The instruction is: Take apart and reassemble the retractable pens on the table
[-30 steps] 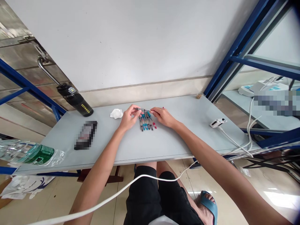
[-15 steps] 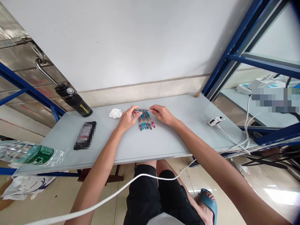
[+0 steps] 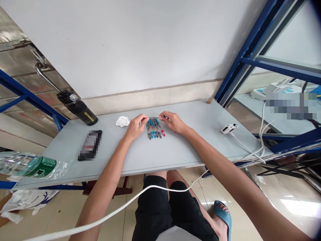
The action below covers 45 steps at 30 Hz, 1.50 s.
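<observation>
Toward six o'clock from the row of pens, we have open tabletop down to its front edge. At twelve o'clock of that row, our left hand and right hand pinch a slim pen, its ends hard to make out.

Bright, even light covers the counter. Beyond its far right corner, soft shadow greys the wall; past its near right corner, the floor glares white. Wide-angle stretching distorts the view's edges; pixelation hides a dark object near the counter's left end.
</observation>
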Motion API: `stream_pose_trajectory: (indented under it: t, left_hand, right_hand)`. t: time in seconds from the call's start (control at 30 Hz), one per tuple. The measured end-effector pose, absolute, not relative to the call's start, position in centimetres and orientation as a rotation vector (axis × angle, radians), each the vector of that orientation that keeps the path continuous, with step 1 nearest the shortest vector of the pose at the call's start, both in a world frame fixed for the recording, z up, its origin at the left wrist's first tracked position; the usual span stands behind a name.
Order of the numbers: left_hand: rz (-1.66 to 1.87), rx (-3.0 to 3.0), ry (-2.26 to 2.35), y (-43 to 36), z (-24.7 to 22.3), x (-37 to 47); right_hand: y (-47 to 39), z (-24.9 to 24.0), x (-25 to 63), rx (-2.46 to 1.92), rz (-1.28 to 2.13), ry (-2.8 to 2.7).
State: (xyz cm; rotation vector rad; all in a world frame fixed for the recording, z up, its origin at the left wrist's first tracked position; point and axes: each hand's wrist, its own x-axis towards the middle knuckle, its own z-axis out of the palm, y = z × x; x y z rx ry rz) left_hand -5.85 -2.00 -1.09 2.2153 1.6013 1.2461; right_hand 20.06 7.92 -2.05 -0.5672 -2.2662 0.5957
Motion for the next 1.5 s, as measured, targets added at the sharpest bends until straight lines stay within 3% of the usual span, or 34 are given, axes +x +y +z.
stream_pose_trajectory:
  t: [0.57,0.9,1.23,1.5]
  left_hand:
    - [1.236,2.017,1.648,-2.0,-1.1,-5.2]
    - [1.405,1.705,1.686,-2.0,-0.9,-5.2]
    - [1.405,1.724,1.680,-1.9,-0.9,-5.1]
    - [1.508,1.682,1.739,-1.9,-0.6,-5.8]
  right_hand:
    - [7.9,-2.2,19.6,-0.508,0.583,-2.279]
    - [8.3,-2.4,20.2,-0.631,0.695,-2.234]
    - [7.7,-1.6,20.2,-0.660,0.260,-2.484]
    - [8.0,-1.5,20.6,-0.653,0.226,-2.416]
